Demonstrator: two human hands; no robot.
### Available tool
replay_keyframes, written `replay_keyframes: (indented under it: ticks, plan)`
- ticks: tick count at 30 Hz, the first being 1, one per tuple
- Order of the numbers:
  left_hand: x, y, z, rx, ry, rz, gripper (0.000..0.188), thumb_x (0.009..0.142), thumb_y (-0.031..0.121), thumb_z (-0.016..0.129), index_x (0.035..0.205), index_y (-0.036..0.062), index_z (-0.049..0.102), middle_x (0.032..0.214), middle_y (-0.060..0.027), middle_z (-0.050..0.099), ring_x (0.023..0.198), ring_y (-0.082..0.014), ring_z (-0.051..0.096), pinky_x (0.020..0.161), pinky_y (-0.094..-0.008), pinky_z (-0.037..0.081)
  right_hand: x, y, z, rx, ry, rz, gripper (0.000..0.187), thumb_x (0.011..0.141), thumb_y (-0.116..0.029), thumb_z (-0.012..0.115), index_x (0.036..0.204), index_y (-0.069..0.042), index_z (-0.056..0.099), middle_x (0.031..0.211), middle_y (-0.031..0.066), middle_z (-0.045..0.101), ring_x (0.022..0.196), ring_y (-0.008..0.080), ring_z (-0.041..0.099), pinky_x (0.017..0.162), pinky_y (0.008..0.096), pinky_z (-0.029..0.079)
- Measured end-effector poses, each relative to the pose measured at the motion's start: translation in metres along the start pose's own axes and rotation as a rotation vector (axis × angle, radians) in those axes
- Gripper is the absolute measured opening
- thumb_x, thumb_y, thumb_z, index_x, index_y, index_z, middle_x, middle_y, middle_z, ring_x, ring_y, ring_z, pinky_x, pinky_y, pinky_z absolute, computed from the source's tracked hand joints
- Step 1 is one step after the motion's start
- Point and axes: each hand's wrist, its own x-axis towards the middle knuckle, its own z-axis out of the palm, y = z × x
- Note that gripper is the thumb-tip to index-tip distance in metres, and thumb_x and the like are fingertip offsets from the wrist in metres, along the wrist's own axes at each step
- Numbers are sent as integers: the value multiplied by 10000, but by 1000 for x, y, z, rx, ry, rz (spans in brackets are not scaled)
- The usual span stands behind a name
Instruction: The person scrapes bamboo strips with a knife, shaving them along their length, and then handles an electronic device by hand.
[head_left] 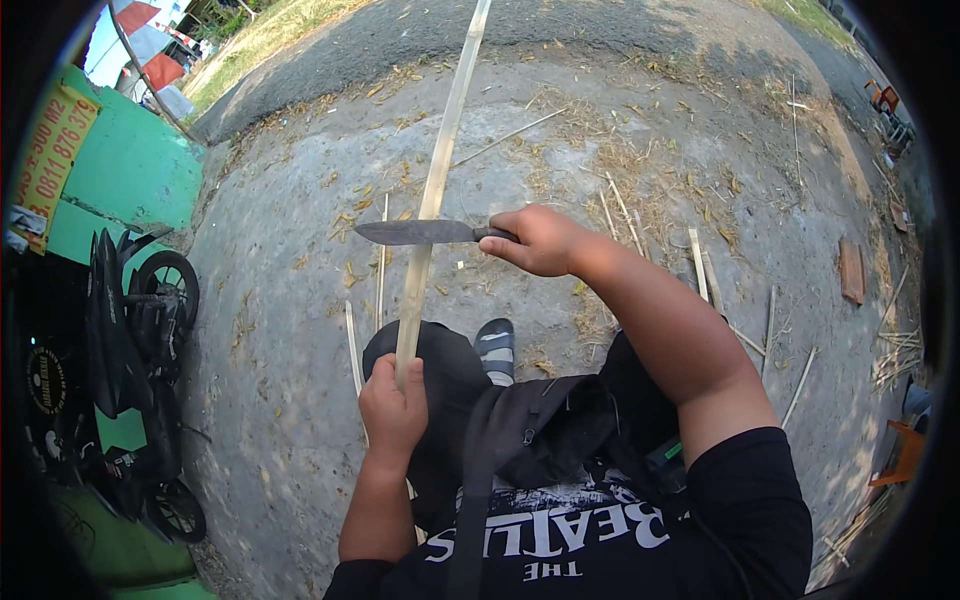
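My left hand [392, 405] is closed around the near end of a long, pale strip of split bamboo [437, 180], which slants up and away past the top edge of the view. In my right hand [538, 240] is the dark handle of a broad-bladed knife [415, 233]. Its blade points left and lies across the strip, above my left hand; whether it cuts into the bamboo I cannot tell. The strip's near end is hidden in my left fist. Below the knife are my dark-clothed knee and a sandalled foot [496, 350].
Thin bamboo strips [700, 262] and shavings lie scattered over the concrete ground [290, 330], with a brown brick-like block [852, 270] at right. A black motorcycle [140, 370] stands at left by a green wall [140, 160]. Asphalt [330, 75] runs along the far side.
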Motion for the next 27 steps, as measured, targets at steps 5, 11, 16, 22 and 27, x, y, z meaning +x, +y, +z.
replay_keyframes:
  ticks: [5,11,16,22,27]
  plan:
    - [-1,0,0,-11,-6,22,325,1014,325,648,964,4,633,722,-188,650,658,-395,653,602,-450,496,-5,-12,-1,-87,-46,-110,525,1005,-538,565,935,-30,677,743,222,654,755,445,649,702,515,502]
    - [-1,-4,-2,-22,-24,9,325,1013,324,651,958,5,631,718,-180,645,652,-376,650,600,-437,493,-3,-8,-6,9,-38,7,558,1001,-572,544,965,-33,684,781,226,669,773,442,655,721,512,504]
    - [-5,-4,-2,-60,-14,16,328,1016,328,648,951,8,631,712,-171,640,643,-350,649,596,-426,488,1,1,-14,-55,-51,-57,583,1001,-593,531,958,-29,672,799,226,674,788,434,659,730,502,509]
    - [2,-8,0,-60,-20,50,299,1040,276,633,923,1,608,644,-40,555,586,-105,504,545,-301,415,-3,-10,-7,-65,-42,-12,544,994,-586,553,984,-58,681,787,209,674,808,425,665,730,517,509]
    - [-2,-10,0,-94,-3,53,300,1050,274,617,920,3,605,633,-19,540,583,-89,481,531,-289,391,-1,3,-12,-107,-43,-89,524,1002,-562,557,1005,-56,693,767,205,675,778,427,667,714,509,511]
